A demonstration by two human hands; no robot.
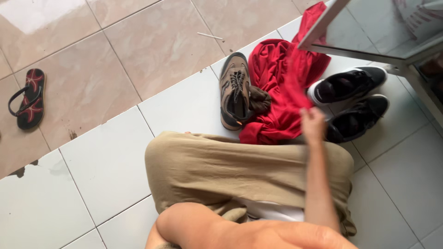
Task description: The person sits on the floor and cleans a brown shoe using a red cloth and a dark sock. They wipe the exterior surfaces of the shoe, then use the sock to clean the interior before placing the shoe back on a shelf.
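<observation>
Red cloth (281, 92) lies on the white floor (189, 103) between brown shoe (234, 90) and black shoes (350, 103); my right hand (313, 123) pinches it, I judge mid-lift, next a clean pull up; left hand I cannot tell.

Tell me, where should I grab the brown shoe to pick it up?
Probably by its heel collar, from the near end. The brown shoe lies upright on the white tile floor, its opening facing up and its left side clear. The red cloth, held by the right hand, crowds its other side.
</observation>
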